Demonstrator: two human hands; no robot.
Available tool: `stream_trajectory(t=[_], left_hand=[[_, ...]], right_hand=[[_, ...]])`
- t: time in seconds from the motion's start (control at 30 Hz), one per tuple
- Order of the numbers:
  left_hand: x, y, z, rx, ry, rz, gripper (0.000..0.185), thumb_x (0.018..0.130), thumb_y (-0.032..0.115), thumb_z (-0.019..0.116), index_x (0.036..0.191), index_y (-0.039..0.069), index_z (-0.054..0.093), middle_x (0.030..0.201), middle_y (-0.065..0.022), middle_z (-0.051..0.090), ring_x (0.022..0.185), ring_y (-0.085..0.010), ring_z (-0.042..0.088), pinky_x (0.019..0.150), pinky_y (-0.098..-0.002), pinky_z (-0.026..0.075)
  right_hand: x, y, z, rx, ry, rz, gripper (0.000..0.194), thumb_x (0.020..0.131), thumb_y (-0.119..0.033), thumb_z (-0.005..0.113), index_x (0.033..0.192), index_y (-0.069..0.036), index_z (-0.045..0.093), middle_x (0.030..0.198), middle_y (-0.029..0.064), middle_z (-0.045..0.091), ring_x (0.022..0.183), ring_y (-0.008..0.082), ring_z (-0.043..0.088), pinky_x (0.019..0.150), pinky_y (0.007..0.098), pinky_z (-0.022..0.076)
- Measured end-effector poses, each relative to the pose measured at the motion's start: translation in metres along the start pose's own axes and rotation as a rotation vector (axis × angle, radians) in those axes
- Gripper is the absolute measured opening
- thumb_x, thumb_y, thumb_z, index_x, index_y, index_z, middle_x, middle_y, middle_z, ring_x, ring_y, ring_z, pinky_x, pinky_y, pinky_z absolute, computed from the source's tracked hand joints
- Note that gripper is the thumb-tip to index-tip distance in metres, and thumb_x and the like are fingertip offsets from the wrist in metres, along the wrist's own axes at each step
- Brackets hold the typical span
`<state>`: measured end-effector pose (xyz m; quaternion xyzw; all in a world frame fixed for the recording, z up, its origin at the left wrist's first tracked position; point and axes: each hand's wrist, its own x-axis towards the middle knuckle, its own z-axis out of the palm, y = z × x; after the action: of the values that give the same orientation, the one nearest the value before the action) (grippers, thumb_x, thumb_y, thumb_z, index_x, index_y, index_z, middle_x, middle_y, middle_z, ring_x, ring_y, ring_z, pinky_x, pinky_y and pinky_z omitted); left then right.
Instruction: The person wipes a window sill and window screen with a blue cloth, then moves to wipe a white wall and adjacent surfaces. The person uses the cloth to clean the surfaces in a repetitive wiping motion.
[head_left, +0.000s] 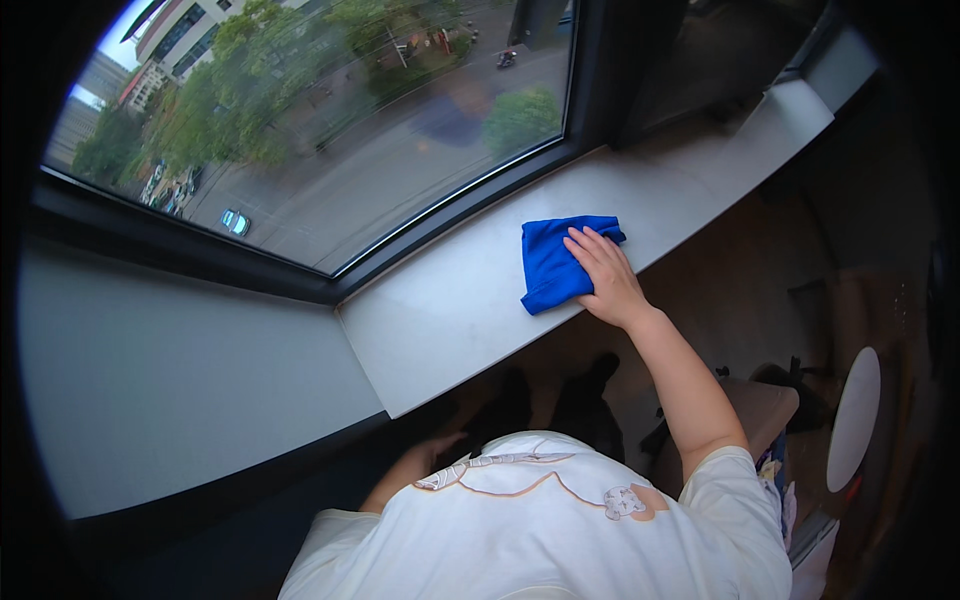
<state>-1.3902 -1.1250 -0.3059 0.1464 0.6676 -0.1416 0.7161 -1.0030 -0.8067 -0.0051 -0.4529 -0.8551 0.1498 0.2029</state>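
A folded blue cloth (553, 262) lies on the white windowsill (450, 330). Over its right part my right hand (611, 281) is spread flat, fingers pointing towards the window, pressing the cloth against the sill. The thumb sits at the cloth's near edge. Down by my waist, in shadow below the sill, part of my left hand (446, 444) shows beside my shirt; its fingers are too dim to make out, and no object can be seen in it.
A dark-framed window (450, 199) borders the sill's far side, with a street and trees outside. At the left end stands a pale wall (187, 375). Right of me are a brownish table or seat top (761, 405) and a round white top (853, 420).
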Motion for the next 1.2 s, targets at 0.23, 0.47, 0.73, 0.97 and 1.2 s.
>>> stream_trajectory(t=[0.23, 0.47, 0.73, 0.97, 1.2], left_hand=[[-0.003, 0.011, -0.016, 0.140, -0.010, -0.048, 0.077, 0.082, 0.058, 0.059, 0.136, 0.005, 0.045, 0.137, -0.0210, 0.046, 0.123, -0.0324, 0.045, 0.101, -0.0434, 0.038], [-0.013, 0.028, -0.014, 0.210, -0.017, -0.122, 0.077, 0.082, 0.060, 0.059, 0.137, 0.008, 0.045, 0.138, -0.0197, 0.045, 0.124, -0.0306, 0.044, 0.101, -0.0434, 0.039], [-0.022, 0.043, 0.008, 0.207, -0.015, -0.166, 0.078, 0.081, 0.061, 0.059, 0.139, 0.011, 0.044, 0.139, -0.0182, 0.045, 0.125, -0.0285, 0.044, 0.101, -0.0434, 0.039], [-0.011, 0.021, 0.011, 0.146, -0.018, -0.160, 0.079, 0.080, 0.062, 0.059, 0.141, 0.013, 0.043, 0.141, -0.0169, 0.045, 0.127, -0.0267, 0.043, 0.100, -0.0434, 0.039], [0.016, -0.020, -0.004, 0.123, 0.008, -0.126, 0.059, 0.096, 0.053, 0.043, 0.133, 0.007, 0.051, 0.134, -0.0134, 0.051, 0.120, -0.0221, 0.049, 0.103, -0.0347, 0.038]], right_hand=[[-0.022, -0.032, 0.015, 0.025, 0.068, 0.033, 0.068, 0.073, -0.016, 0.070, 0.136, -0.006, 0.045, 0.146, 0.0130, 0.038, 0.137, 0.0304, 0.031, 0.111, 0.0457, 0.0270], [-0.035, -0.001, 0.017, 0.061, 0.112, 0.027, 0.069, 0.075, -0.017, 0.073, 0.136, -0.005, 0.045, 0.146, 0.0121, 0.038, 0.137, 0.0269, 0.033, 0.113, 0.0408, 0.0258], [-0.006, 0.063, -0.049, -0.121, 0.039, 0.298, 0.068, 0.079, -0.026, 0.071, 0.138, -0.005, 0.043, 0.147, 0.0149, 0.036, 0.137, 0.0297, 0.033, 0.114, 0.0423, 0.0229], [-0.032, 0.020, -0.019, 0.043, 0.060, 0.155, 0.070, 0.074, -0.025, 0.074, 0.136, -0.007, 0.046, 0.145, 0.0136, 0.039, 0.136, 0.0275, 0.034, 0.112, 0.0411, 0.0268], [-0.033, 0.017, -0.005, -0.024, 0.108, 0.166, 0.070, 0.076, -0.020, 0.070, 0.139, -0.007, 0.041, 0.147, 0.0131, 0.035, 0.137, 0.0294, 0.032, 0.112, 0.0448, 0.0244]])
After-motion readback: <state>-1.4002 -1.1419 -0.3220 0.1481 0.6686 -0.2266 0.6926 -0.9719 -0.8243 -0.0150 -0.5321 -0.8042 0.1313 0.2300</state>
